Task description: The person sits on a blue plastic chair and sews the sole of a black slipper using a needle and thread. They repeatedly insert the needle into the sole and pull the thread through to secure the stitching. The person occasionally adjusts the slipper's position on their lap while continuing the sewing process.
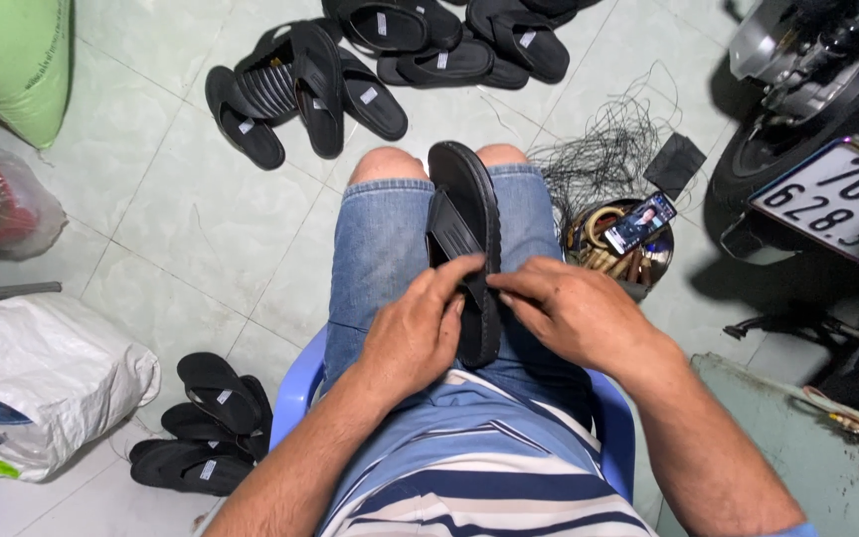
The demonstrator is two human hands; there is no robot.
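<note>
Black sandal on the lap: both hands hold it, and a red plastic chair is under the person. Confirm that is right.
Not quite. The head view shows the chair is blue, not red. The rest stands: the left hand and right hand both hold the black sandal on the lap.

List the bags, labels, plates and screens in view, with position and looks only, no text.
Green woven sack: top left corner, bulging.
Clear plastic bag: left edge, red contents.
White woven sack: lower left, crumpled, blue and green print.
Small white rectangular labels: on insoles of black sandals on the floor ahead.
Lit phone screen: propped on round tin, right of knees.
White rectangular number plate: on motorbike, right edge, dark characters.
</note>
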